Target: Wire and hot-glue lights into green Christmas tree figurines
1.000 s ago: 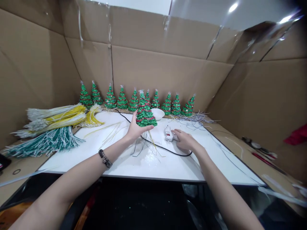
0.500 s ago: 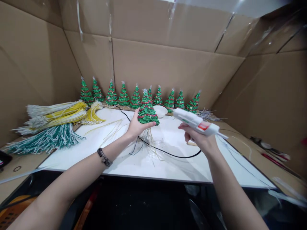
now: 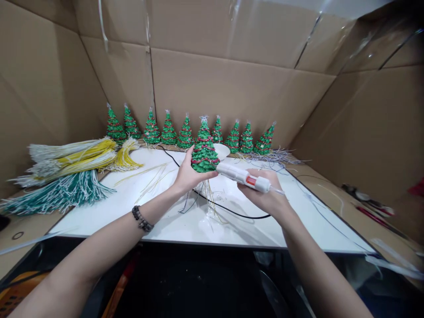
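Note:
My left hand grips a small green Christmas tree by its base, holding it upright above the white board. Red garland winds round the tree and a clear star tops it. Thin wires hang from underneath. In my right hand is a white glue gun with a red patch, a clear stick jutting from its back end. Its front end is at the lower right side of the tree; whether the nozzle touches is hidden.
Several similar trees stand along the cardboard wall. Yellow-and-white wire bundles and green-and-white ones lie at left. A white dish sits behind the held tree. A black cord crosses the board. Tools lie at right.
My right hand has brought the glue gun left and slightly down, from apart to close against the tree. The left hand still holds the tree, which now stands straighter.

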Available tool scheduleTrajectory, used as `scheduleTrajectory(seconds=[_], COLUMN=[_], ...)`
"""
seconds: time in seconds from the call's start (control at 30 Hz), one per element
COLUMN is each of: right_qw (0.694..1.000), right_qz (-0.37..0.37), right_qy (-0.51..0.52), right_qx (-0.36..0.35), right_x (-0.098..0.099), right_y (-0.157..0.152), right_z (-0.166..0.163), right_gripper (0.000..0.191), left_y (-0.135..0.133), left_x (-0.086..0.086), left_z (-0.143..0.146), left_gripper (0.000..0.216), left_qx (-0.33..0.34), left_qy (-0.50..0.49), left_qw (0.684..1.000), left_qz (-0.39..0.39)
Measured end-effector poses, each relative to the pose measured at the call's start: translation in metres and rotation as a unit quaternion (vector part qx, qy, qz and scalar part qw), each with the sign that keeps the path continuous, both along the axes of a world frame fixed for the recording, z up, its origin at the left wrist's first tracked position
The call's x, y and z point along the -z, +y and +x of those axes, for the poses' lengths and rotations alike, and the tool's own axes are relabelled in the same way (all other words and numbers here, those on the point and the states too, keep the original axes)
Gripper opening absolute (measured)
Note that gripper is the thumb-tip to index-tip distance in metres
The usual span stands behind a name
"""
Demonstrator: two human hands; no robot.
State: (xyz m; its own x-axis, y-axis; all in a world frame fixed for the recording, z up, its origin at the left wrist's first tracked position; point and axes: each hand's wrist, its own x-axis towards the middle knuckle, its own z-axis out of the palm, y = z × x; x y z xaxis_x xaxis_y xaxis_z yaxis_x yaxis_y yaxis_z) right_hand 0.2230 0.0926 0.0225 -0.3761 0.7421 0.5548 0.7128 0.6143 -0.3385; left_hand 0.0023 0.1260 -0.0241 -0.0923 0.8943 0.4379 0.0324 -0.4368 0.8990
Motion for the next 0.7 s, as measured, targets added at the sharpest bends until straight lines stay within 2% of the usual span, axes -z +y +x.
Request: scheduleTrajectory(seconds=[0.2,0.7], right_qw=[1.000,0.999], right_qz=[0.025,0.008], right_qy=[-0.008,0.011], right_qx=[0.013,0.032], right_x=[0.0010,0.0026], right_y=[-0.0015,-0.0043], right_z=[-0.0009,-0.0027], right_gripper=[0.021,0.022], left_y=[-0.0011,0.0025], left_x=[-0.0006,0.0037], left_z=[0.0009,0.0005], left_gripper=[0.112,0.114], left_qx=[0.001,0.009], left_qy=[-0.010,-0.037], left_qw=[1.000,0.999], left_qz=[0.005,-0.014])
